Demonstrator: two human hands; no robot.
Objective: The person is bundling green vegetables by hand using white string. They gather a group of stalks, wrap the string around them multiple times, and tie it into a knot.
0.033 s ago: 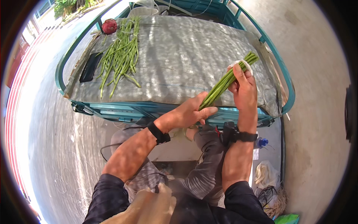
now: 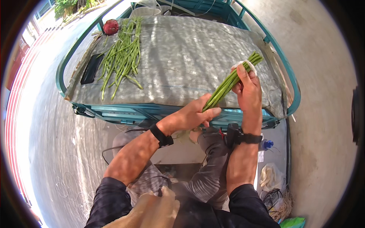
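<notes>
A bundle of long green beans (image 2: 227,84) slants between my hands over the near right part of the cart's grey cover. My left hand (image 2: 193,114) is closed round its lower end, with the thumb on top. Higher up, my right hand (image 2: 249,87) grips the bundle near its far tips, thumb pressed against the stalks. A white strip (image 2: 240,63) wraps the beans at the right fingers; whether it is cloth or plastic I cannot tell. More long beans (image 2: 123,55) lie in a loose, spread heap at the far left of the cover.
Beside the heap are a round dark red fruit or vegetable (image 2: 111,27) and a flat black phone-like object (image 2: 91,69). Teal rails (image 2: 283,60) border the cart. A white bucket (image 2: 146,11) stands at the back. Low right are a blue-capped bottle (image 2: 268,144) and a plastic bag (image 2: 272,176).
</notes>
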